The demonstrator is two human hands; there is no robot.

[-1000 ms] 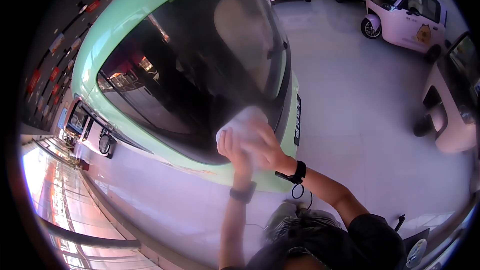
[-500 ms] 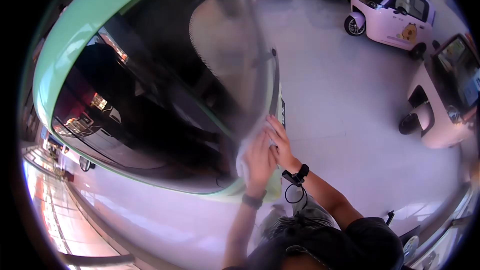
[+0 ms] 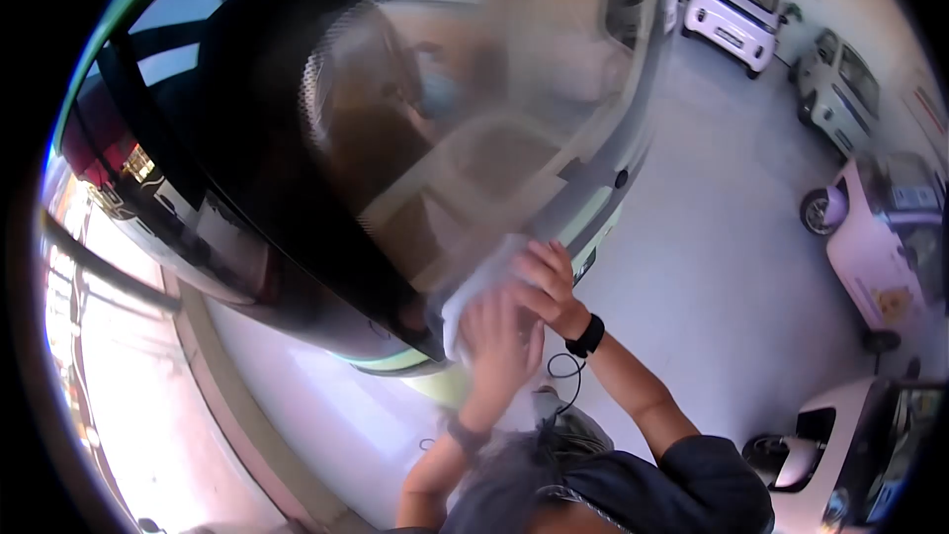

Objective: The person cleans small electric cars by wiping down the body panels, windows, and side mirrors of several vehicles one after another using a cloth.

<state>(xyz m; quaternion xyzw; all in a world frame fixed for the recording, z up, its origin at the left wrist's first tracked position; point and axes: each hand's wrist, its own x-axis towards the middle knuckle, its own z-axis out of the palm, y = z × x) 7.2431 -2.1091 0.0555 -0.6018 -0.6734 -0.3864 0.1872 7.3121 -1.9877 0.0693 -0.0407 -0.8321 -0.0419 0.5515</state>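
Observation:
A white cloth (image 3: 463, 312) is pressed against the lower corner of the glass (image 3: 465, 178) on a green vehicle. My left hand (image 3: 497, 338) lies over the cloth, holding it to the surface; motion blurs its fingers somewhat. Just right of it and slightly higher, my right hand (image 3: 547, 282) has its fingers bent over the cloth's edge. The hands touch or overlap, and the cloth beneath them is mostly hidden. Through the glass, a pale interior and reflections show.
A light purple car (image 3: 733, 15) and a pale car (image 3: 838, 89) stand at the back right. Nearer on the right are a pink three-wheeler (image 3: 875, 247) and a pale pink vehicle (image 3: 825, 445). A ledge (image 3: 222, 386) runs along the bright windows at left.
The view has swung, so the parked vehicles sit lower and further right and more of the glass shows. Both hands remain together on the cloth at the glass's lower corner.

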